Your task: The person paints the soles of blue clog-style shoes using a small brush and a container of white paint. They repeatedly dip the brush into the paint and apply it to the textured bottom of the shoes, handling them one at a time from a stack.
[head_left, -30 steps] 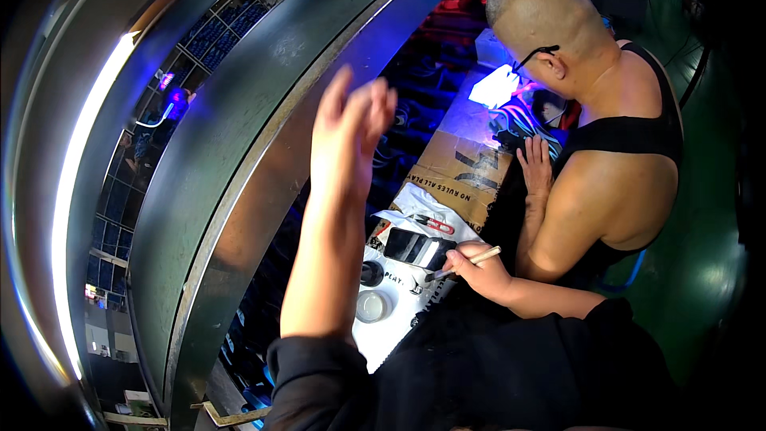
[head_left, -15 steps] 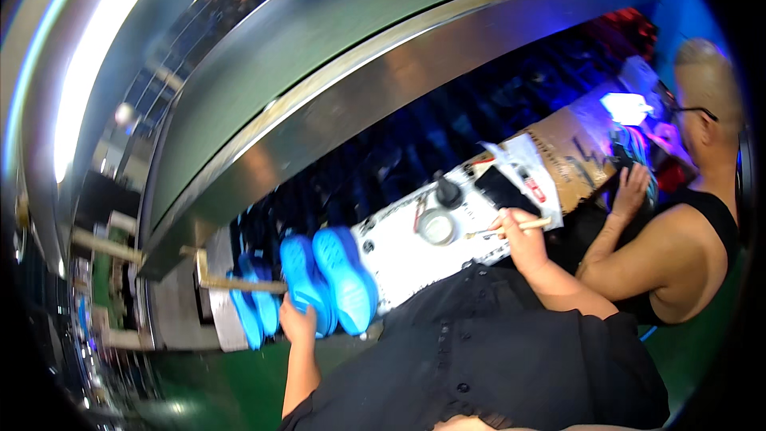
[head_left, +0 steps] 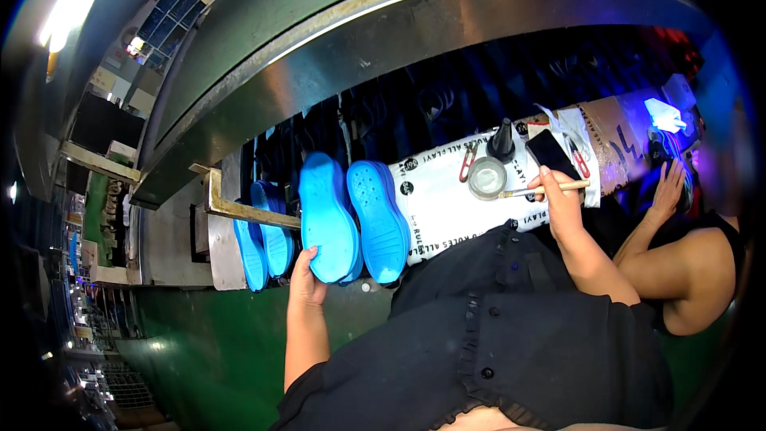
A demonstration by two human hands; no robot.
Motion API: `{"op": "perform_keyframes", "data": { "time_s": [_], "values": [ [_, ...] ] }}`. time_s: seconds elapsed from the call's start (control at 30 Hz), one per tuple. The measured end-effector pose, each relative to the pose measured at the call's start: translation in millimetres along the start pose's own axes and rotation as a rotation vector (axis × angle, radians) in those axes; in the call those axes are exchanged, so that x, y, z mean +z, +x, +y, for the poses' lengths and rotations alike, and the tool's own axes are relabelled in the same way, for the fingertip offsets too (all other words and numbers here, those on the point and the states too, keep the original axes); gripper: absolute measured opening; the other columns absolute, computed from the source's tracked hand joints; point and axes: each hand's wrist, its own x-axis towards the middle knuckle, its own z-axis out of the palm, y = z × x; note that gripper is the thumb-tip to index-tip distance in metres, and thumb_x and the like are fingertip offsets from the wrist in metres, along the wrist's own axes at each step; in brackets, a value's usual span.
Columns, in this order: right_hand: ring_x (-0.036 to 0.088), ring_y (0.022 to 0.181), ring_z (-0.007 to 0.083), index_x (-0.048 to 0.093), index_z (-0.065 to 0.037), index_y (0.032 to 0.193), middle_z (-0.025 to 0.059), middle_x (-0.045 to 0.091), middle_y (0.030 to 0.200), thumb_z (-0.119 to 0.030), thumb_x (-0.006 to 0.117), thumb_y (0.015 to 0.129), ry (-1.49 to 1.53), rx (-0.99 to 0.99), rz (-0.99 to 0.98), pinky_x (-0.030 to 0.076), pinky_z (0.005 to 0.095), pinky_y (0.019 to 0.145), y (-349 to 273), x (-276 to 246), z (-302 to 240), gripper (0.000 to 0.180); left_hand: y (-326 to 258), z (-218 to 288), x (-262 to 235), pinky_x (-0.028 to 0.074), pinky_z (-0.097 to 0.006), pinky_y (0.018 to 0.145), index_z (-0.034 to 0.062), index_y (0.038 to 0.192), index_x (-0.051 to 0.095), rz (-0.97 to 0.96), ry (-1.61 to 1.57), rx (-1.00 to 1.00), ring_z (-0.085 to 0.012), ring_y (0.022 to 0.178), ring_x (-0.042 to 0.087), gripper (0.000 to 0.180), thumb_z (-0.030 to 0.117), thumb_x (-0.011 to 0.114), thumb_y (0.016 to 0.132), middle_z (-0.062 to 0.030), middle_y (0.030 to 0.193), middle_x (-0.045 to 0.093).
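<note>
My left hand (head_left: 306,278) grips the near end of a blue shoe sole (head_left: 325,211), thumb on top. That sole shows a smooth face and overlaps another blue piece beneath it. Just right of it lies a second blue sole (head_left: 377,219), with dotted and ribbed patterns. In my right hand (head_left: 556,195) is a brush (head_left: 568,186) with a pale wooden handle, held like a pen. Its bristles reach the right rim of a small round cup (head_left: 487,179) of greyish content. A dark bottle with a pointed tip (head_left: 501,142) stands behind the cup.
White printed sheeting (head_left: 447,215) covers the bench, with red-handled snips (head_left: 467,164) and a black phone-like slab (head_left: 550,152). More blue soles (head_left: 271,227) lie left, by a wooden bar (head_left: 251,212). A metal beam (head_left: 383,52) runs behind. A co-worker's arm (head_left: 674,255) is at right.
The view has shifted, so the bench appears higher. The sole in my left hand now shows its smooth face. The brush tip has come closer to the cup's rim.
</note>
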Motion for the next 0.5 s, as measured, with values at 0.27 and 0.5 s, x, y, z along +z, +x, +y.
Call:
{"op": "perform_keyframes", "data": {
  "time_s": [0.27, 0.5],
  "values": [
    [0.048, 0.060, 0.0071, 0.065, -0.003, 0.075, 0.0009, 0.056, 0.065, -0.029, 0.053, 0.093, 0.039, -0.041, -0.113, 0.039, 0.0208, 0.058, 0.6, 3.4, -26.3, 0.034, -19.0, -57.0, 105.5, 0.051, -0.030, 0.056, -0.0055, 0.108, 0.047, -0.212, 0.415, 0.260, -0.0184, 0.063, 0.060, 0.030, 0.005, 0.059, 0.082, -0.0132, 0.082, 0.060],
    [0.053, 0.065, 0.0129, 0.064, 0.002, 0.070, 0.0063, 0.057, 0.068, -0.016, 0.050, 0.091, -0.256, -0.405, -0.330, 0.043, 0.0262, 0.063, -24.9, 24.3, -65.1, 0.031, -7.3, -63.2, 171.4, 0.051, -0.029, 0.063, -0.0077, 0.102, 0.051, -0.222, 0.467, 0.431, -0.0180, 0.065, 0.062, 0.026, 0.004, 0.061, 0.081, -0.0130, 0.082, 0.062]
  ]
}}
